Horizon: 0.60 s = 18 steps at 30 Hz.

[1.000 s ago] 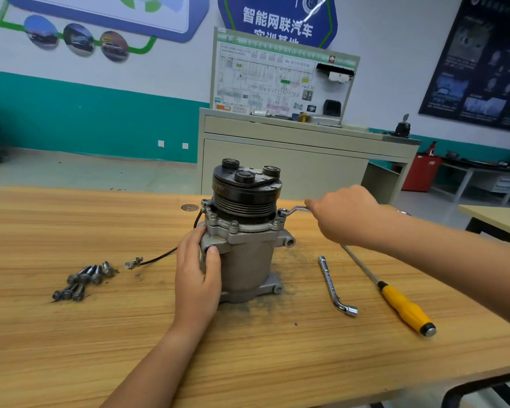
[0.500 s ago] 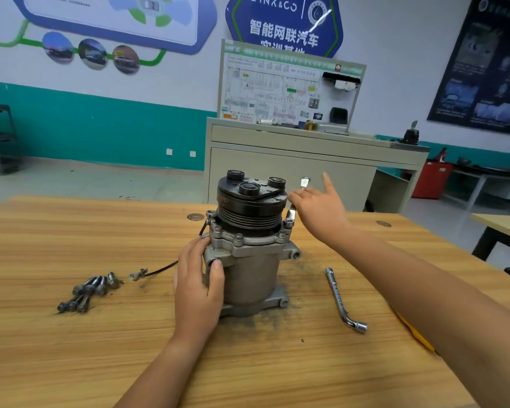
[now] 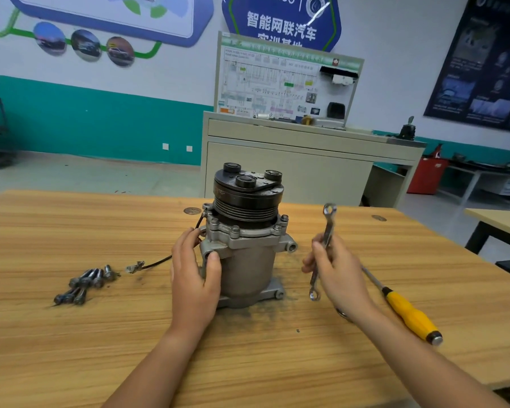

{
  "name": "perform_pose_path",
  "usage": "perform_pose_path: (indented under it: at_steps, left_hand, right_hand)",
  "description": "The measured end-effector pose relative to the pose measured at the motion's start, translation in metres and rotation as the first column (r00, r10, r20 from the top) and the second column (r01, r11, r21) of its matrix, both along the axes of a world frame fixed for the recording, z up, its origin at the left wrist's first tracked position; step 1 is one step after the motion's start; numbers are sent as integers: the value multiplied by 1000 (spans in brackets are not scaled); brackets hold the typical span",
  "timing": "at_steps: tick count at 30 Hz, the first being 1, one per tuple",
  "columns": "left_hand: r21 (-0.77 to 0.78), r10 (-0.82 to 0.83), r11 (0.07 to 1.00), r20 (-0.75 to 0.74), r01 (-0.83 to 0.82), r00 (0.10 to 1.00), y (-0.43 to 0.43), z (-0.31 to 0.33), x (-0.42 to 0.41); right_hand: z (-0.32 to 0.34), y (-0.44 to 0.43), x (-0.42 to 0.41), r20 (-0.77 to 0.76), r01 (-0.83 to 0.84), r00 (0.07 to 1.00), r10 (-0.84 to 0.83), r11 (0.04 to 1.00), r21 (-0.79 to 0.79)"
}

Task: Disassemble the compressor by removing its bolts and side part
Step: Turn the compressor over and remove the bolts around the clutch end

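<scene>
Spread beneath both hands, a light wood-grain tabletop (image 3: 277,363); upright on it between them, a grey cast-metal compressor (image 3: 245,260) with a black grooved pulley on top, gripped round its left flank by the curled left hand (image 3: 193,278). Just right of the compressor, the right hand (image 3: 340,278) pinching a slim silver double-ring spanner (image 3: 328,226) by its middle, shaft near-upright. Right of the right hand, flat on the wood, a yellow-handled screwdriver (image 3: 401,307); well left of the left hand, a cluster of loose dark steel bolts (image 3: 84,285).

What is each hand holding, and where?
Right hand grips the wrench at mid-shaft, both ring ends free. Left hand holds the compressor by its left side.
</scene>
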<state>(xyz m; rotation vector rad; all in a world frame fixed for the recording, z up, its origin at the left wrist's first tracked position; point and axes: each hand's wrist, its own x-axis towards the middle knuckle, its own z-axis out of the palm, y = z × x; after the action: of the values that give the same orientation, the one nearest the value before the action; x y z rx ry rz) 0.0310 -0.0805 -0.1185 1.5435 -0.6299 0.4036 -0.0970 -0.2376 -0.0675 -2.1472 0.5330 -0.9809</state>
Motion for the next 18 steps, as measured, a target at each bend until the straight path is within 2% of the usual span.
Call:
perform_pose_path:
  at_steps: [3, 5, 9, 11, 14, 18]
  left_hand:
    - [12, 10, 1000, -1, -10, 1000, 1, 0, -1]
    - [13, 9, 1000, -4, -9, 1000, 1, 0, -2]
    - [26, -1, 1000, 6, 1, 1000, -1, 0, 0]
    - [23, -2, 1000, 16, 2, 1000, -1, -1, 1]
    - [8, -24, 1000, 22, 24, 999, -2, 0, 1]
    - [2, -21, 1000, 43, 21, 999, -3, -1, 2]
  right_hand:
    - [-24, 7, 1, -23, 0, 1000, 0, 1000, -2]
    - [-33, 10, 2, -25, 0, 1000, -1, 999, -47]
    - [-44, 10, 8, -136, -31, 991, 9, 986, -165]
    - [-44, 9, 8, -105, -15, 994, -3, 987, -163]
    - [-30, 6, 6, 6, 15, 1000, -15, 997, -81]
    - [1, 3, 1, 17, 20, 1000, -17, 982, -190]
